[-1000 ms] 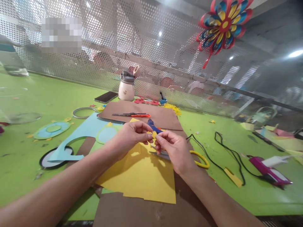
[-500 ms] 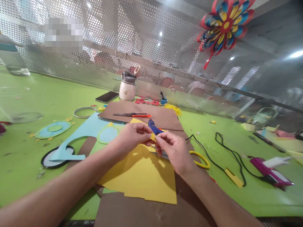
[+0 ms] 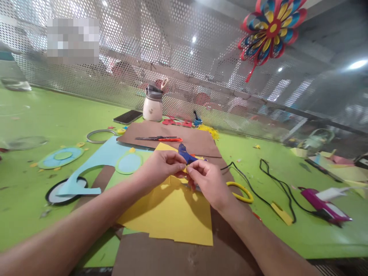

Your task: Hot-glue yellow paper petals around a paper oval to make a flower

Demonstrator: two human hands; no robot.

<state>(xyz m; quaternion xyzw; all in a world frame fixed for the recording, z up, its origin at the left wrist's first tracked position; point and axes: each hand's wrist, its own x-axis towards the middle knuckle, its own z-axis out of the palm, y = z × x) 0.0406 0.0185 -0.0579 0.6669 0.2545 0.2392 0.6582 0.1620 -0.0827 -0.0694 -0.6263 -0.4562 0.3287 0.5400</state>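
Observation:
My left hand (image 3: 165,165) and my right hand (image 3: 209,182) meet above a yellow paper sheet (image 3: 181,218). Fingertips of both hands pinch a small cut piece of yellow paper (image 3: 184,169), mostly covered now by the fingers. Just beyond them lies a dark blue tool (image 3: 188,155), partly hidden. Beneath my right hand is a pair of scissors, with its yellow handle loop (image 3: 241,192) showing beside the wrist. To the left of my left hand sits a light blue disc with a green rim (image 3: 129,162) and a yellow tip on top.
Brown cardboard (image 3: 169,132) bears an orange-and-black cutter (image 3: 161,138). A light blue paper offcut (image 3: 94,161), a black-rimmed disc (image 3: 61,191) and a silver ring (image 3: 100,136) lie left. Behind stand a phone (image 3: 128,116) and a white jug (image 3: 153,107). A purple device (image 3: 324,205) and black cord (image 3: 277,180) lie right.
My fingertips have closed in on the yellow piece, so less of it shows. The whole view has shifted slightly; the things on the table keep their places.

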